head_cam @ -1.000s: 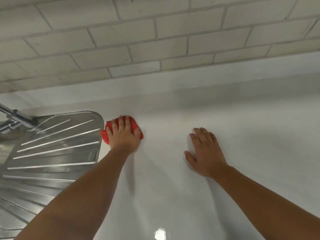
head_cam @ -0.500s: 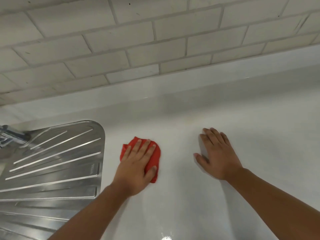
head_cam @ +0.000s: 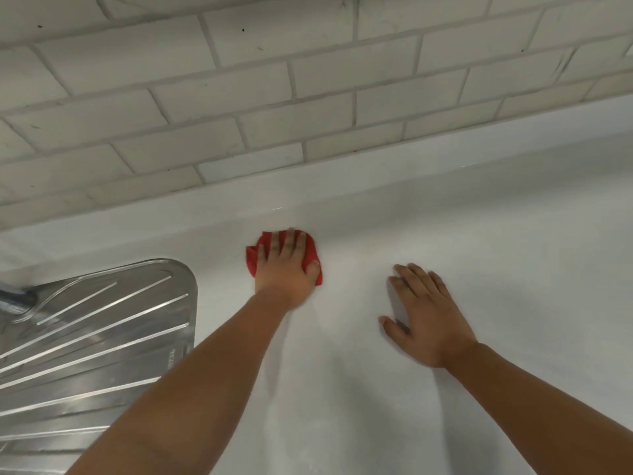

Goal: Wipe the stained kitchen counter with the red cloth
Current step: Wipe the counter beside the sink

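Head view is showing the left hand (head_cam: pixel 286 269) lying flat on the red cloth (head_cam: pixel 254 258), fingers straight and spread, thumb at the cloth's right edge. It is pressing the cloth against the white counter (head_cam: pixel 513 269) rather than clutching it, and a flat palm is likely putting more fabric to the surface. The cloth is sitting bunched under that hand, near the back of the counter below the tiled wall (head_cam: pixel 239 97), to the right of the steel drainboard (head_cam: pixel 102 320) and apart from it. The right hand (head_cam: pixel 428 320) is resting open, palm down, on bare counter beside the cloth without touching it, probably bracing the reach. No stain is showing plainly.
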### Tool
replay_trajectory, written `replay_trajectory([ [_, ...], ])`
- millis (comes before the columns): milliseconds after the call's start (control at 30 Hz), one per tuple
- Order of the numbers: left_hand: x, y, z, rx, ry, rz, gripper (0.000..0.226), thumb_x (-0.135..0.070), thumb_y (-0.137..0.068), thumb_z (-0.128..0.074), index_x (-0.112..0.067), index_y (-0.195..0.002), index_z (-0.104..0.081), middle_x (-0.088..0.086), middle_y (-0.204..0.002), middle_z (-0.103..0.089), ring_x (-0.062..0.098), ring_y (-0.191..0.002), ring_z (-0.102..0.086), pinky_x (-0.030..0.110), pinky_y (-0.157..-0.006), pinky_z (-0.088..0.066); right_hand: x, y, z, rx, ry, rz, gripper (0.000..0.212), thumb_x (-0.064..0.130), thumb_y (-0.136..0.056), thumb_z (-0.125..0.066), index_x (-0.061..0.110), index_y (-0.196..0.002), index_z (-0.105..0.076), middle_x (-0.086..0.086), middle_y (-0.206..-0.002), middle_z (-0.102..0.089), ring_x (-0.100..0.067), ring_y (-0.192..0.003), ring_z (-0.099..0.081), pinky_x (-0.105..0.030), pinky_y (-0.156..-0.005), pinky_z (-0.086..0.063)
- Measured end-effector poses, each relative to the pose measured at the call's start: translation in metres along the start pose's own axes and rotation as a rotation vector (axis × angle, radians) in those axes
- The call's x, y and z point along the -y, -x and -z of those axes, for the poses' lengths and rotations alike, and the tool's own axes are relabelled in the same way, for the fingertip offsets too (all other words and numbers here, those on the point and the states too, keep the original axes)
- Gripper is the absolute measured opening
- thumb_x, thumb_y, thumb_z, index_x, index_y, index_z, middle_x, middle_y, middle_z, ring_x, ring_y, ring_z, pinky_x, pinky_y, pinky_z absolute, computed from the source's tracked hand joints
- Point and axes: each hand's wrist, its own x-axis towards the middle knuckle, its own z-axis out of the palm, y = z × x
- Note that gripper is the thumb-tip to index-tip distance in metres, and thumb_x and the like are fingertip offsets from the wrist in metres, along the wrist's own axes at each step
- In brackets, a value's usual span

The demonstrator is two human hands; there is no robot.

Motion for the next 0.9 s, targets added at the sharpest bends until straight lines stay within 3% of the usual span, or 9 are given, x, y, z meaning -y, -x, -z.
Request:
replay_trajectory([
  [133, -0.009, 0.052, -0.012, -0.003, -0.026, -0.276, 0.074, -0.061, -0.097, -0.019, -0.029, -0.162, -0.002, -0.007, -0.169, 0.002, 0.021, -0.155, 0.009, 0.049, -0.125, 0.004, 0.001, 0.001, 0.001, 0.007, 0.002, -0.004, 0.083, 0.068, -0.091, -0.029, 0.012, -0.153, -0.035, -0.006, -0.165, -0.022, -0.024, -0.154, -0.011, -0.047, -0.124, -0.012],
  [233, 0.023, 0.069, -0.018, -0.024, -0.031, -0.368, 0.075, -0.064, -0.096, -0.021, -0.030, -0.162, -0.007, -0.012, -0.167, 0.003, 0.015, -0.155, 0.011, 0.044, -0.125, 0.004, 0.000, 0.000, 0.001, 0.004, -0.008, -0.007, 0.083, 0.068, -0.092, -0.029, 0.012, -0.153, -0.035, -0.005, -0.165, -0.022, -0.024, -0.154, -0.011, -0.047, -0.124, -0.012],
  [367, 0.054, 0.026, -0.008, -0.047, -0.005, -0.133, 0.075, -0.060, -0.094, -0.022, -0.026, -0.161, -0.016, -0.003, -0.169, -0.012, 0.025, -0.156, -0.004, 0.048, -0.125, -0.005, 0.000, 0.000, 0.001, 0.002, -0.015, -0.002, 0.083, 0.068, -0.092, -0.029, 0.012, -0.153, -0.034, -0.005, -0.165, -0.022, -0.024, -0.154, -0.010, -0.047, -0.124, -0.012],
  [500, 0.031, -0.031, 0.002, -0.002, 0.026, 0.102, 0.069, -0.052, -0.101, -0.019, -0.023, -0.162, -0.002, 0.000, -0.170, 0.004, 0.029, -0.155, 0.006, 0.052, -0.124, 0.001, 0.001, 0.000, 0.002, 0.008, -0.022, -0.005, 0.084, 0.068, -0.092, -0.027, 0.013, -0.154, -0.031, -0.004, -0.166, -0.018, -0.024, -0.154, -0.007, -0.046, -0.124, -0.010],
  [600, -0.002, -0.043, 0.002, 0.020, 0.021, 0.116, 0.069, -0.051, -0.102, -0.016, -0.022, -0.162, 0.001, 0.001, -0.170, 0.006, 0.032, -0.155, 0.008, 0.054, -0.124, 0.003, 0.000, 0.000, 0.002, 0.007, -0.017, -0.003, 0.084, 0.068, -0.092, -0.029, 0.013, -0.154, -0.031, -0.005, -0.166, -0.019, -0.024, -0.154, -0.008, -0.047, -0.124, -0.009],
  [767, -0.043, -0.005, -0.006, -0.017, -0.018, -0.122, 0.070, -0.052, -0.099, -0.018, -0.023, -0.162, -0.007, 0.000, -0.170, -0.004, 0.030, -0.155, 0.001, 0.054, -0.124, -0.001, -0.002, 0.000, 0.001, -0.006, -0.020, 0.003, 0.083, 0.067, -0.091, -0.032, 0.011, -0.152, -0.036, -0.007, -0.164, -0.024, -0.026, -0.153, -0.013, -0.048, -0.124, -0.013],
  [900, -0.030, 0.053, -0.020, -0.044, -0.022, -0.343, 0.071, -0.058, -0.099, -0.019, -0.027, -0.162, -0.010, -0.006, -0.169, -0.006, 0.022, -0.156, 0.002, 0.049, -0.125, 0.000, -0.005, -0.002, 0.001, 0.002, -0.076, -0.007, 0.088, 0.073, -0.090, -0.029, 0.013, -0.154, -0.033, -0.004, -0.165, -0.020, -0.022, -0.154, -0.008, -0.047, -0.124, -0.011],
])
